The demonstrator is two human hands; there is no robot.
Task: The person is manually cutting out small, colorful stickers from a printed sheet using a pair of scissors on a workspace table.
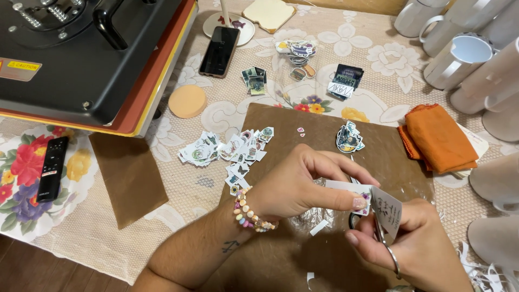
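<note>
My left hand (303,184), with a bead bracelet on the wrist, pinches a small white printed sheet of stickers (385,208) between thumb and forefinger. My right hand (416,243) grips a pair of scissors (381,232) whose blades meet the paper's lower edge. Both hands hover over a brown sheet (303,130) on the table. A pile of cut sticker pieces (227,148) lies to the left of my left hand. Another cut sticker stack (348,138) rests just beyond my hands.
A black heat press (86,48) fills the upper left. A phone (219,51), a remote (51,167), a round orange pad (187,100), a folded orange cloth (440,138) and several white mugs (459,57) surround the work spot. White paper trimmings (319,227) lie under my hands.
</note>
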